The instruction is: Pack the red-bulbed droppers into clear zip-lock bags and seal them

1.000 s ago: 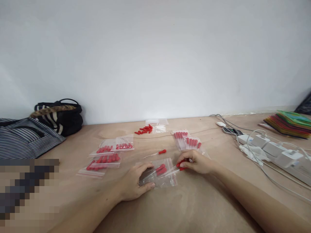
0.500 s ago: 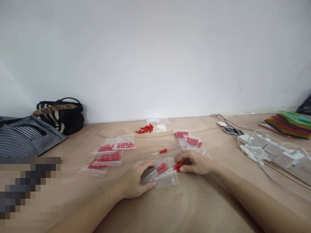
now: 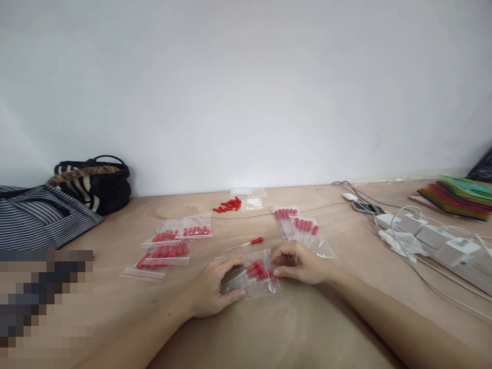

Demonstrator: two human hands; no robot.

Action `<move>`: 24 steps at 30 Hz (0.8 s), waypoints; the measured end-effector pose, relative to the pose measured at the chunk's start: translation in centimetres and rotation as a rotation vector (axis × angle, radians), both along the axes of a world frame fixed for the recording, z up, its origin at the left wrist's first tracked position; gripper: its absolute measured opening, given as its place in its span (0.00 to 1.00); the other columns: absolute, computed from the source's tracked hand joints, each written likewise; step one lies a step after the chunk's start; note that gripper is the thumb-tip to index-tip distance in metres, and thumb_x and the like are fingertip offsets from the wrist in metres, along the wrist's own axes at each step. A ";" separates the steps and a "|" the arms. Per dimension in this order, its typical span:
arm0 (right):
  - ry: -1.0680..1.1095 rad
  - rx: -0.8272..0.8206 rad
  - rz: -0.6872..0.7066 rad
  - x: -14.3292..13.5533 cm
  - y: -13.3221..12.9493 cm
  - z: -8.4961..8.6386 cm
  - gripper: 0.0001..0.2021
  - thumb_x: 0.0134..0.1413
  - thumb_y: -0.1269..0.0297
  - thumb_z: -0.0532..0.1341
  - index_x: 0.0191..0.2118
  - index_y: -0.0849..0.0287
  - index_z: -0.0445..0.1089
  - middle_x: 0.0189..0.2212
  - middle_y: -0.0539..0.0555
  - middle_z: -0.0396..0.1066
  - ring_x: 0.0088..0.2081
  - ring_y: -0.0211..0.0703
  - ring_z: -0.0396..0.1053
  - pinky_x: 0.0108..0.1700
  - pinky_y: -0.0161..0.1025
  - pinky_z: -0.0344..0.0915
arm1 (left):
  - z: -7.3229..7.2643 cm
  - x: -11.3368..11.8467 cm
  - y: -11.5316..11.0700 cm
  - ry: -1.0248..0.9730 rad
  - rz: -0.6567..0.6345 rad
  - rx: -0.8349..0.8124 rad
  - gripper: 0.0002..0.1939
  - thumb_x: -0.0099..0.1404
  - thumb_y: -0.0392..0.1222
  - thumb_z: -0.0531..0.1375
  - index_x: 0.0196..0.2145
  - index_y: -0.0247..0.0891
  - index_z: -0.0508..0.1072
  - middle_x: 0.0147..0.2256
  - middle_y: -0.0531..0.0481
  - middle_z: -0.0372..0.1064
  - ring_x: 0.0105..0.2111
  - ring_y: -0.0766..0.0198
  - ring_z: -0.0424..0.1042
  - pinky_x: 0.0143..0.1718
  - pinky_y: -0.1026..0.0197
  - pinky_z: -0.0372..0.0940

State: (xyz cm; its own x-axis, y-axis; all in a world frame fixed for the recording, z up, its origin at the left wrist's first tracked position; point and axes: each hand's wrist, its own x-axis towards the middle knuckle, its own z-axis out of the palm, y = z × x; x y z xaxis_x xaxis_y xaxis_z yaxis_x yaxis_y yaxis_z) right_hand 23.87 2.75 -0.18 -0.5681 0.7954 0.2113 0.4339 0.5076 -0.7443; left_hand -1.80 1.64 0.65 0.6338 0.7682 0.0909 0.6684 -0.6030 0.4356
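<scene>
A clear zip bag (image 3: 249, 289) lies flat in front of me, with several red-bulbed droppers (image 3: 257, 267) inside. My left hand (image 3: 213, 287) grips the bag's left end, thumb along the near edge and fingers along the far edge. At the open right end, my right hand (image 3: 298, 262) has thumb and fingers curled round the red bulb ends of droppers that reach into the bag. The exact contact of its fingertips is partly hidden. Just beyond the bag, a single dropper (image 3: 257, 240) with a red bulb lies on the table.
Filled zip bags (image 3: 169, 251) lie to the left. More droppers (image 3: 303, 224) sit on bags at right. Loose red bulbs (image 3: 229, 205) and clear tubes (image 3: 252, 203) lie near the wall. Chargers and cables (image 3: 434, 236) stand right, fabric bags (image 3: 49, 212) left.
My right hand has moved slightly left, pushing the droppers further into the bag, so their red bulbs now lie within it. My left hand stays on the bag.
</scene>
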 end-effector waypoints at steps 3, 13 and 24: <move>-0.097 0.029 0.019 1.6 0.4 0.4 0.14 0.38 0.59 0.66 0.32 0.61 0.69 0.29 0.51 0.67 0.31 0.37 0.63 0.31 0.33 0.59 | 0.0 0.0 0.0 -0.019 0.000 0.006 0.24 0.55 0.46 0.58 0.49 0.42 0.62 0.51 0.47 0.62 0.49 0.53 0.62 0.49 0.52 0.59; -0.074 0.055 0.030 -0.2 -0.1 -0.5 0.02 0.45 0.68 0.61 0.27 0.61 0.70 0.23 0.49 0.67 0.28 0.35 0.62 0.31 0.32 0.59 | 0.4 0.1 -0.2 0.019 0.006 -0.011 0.24 0.55 0.46 0.57 0.50 0.41 0.61 0.52 0.46 0.61 0.50 0.54 0.62 0.50 0.52 0.58; 0.049 0.011 0.024 -1.5 -0.1 -1.3 0.06 0.45 0.63 0.63 0.28 0.58 0.74 0.28 0.52 0.68 0.32 0.38 0.66 0.35 0.34 0.62 | -0.2 -0.1 0.0 -0.042 -0.021 0.012 0.24 0.55 0.46 0.58 0.49 0.40 0.61 0.50 0.46 0.63 0.48 0.53 0.63 0.48 0.51 0.59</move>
